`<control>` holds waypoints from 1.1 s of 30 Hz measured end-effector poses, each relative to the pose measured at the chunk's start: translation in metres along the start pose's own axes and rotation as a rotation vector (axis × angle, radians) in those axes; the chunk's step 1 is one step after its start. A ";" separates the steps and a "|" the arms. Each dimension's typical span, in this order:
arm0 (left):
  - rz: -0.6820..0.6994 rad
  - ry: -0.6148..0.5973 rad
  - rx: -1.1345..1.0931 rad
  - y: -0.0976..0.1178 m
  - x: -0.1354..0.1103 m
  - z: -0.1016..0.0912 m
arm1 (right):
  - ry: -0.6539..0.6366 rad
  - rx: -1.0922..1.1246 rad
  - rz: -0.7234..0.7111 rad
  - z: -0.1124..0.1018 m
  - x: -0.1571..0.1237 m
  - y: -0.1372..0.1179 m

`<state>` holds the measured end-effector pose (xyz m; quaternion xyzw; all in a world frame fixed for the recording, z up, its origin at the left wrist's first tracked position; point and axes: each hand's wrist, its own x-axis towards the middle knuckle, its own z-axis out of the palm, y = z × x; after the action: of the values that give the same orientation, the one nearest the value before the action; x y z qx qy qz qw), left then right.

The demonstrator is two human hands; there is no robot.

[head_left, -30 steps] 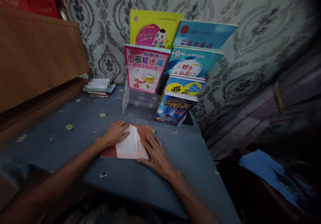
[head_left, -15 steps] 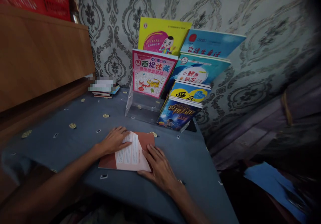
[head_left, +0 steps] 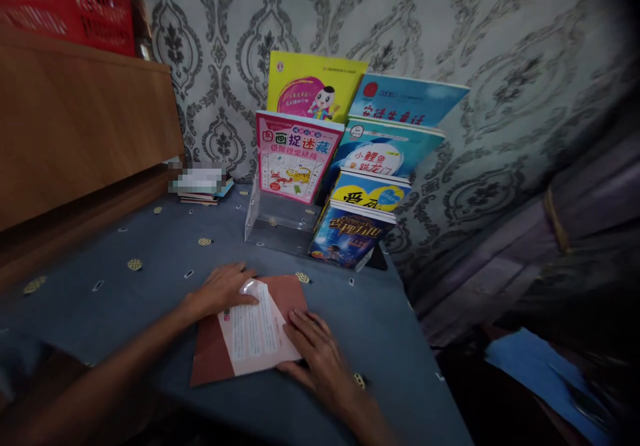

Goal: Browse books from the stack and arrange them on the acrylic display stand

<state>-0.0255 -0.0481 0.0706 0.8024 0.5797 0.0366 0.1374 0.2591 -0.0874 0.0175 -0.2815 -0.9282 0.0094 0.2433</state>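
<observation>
A thin reddish-brown book (head_left: 213, 349) lies askew on the cloth-covered table, a pale pink panel of small print across its face. At its upper left edge, my left hand (head_left: 225, 291) is closed on the book, the thumb reaching over the printed panel. My right hand (head_left: 320, 359) grips the lower right corner, fingers on the cover and thumb along the bottom edge. Beyond the hands is a clear stepped stand (head_left: 277, 229) bearing a pink picture book (head_left: 299, 159), a dark blue book (head_left: 350, 233) and several others.
A small pile of books (head_left: 200, 196), partly pixelated, sits at the back left beside a wooden cabinet (head_left: 85, 126). On the cabinet is a red plastic basket (head_left: 70, 6). Patterned wallpaper backs the table; a gathered curtain (head_left: 500, 266) and a blue sheet (head_left: 540, 373) are at the right.
The book has turned, its lower left corner swinging nearer to me while both hands stay on it. My head view has shifted slightly.
</observation>
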 end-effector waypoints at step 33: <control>-0.013 -0.098 -1.549 -0.035 0.017 0.006 | 0.249 0.525 0.030 -0.016 0.056 -0.045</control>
<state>-0.0513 -0.0227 0.0542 0.4748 0.3867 0.3951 0.6847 0.2025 -0.0975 0.0635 -0.2214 -0.8528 0.2184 0.4196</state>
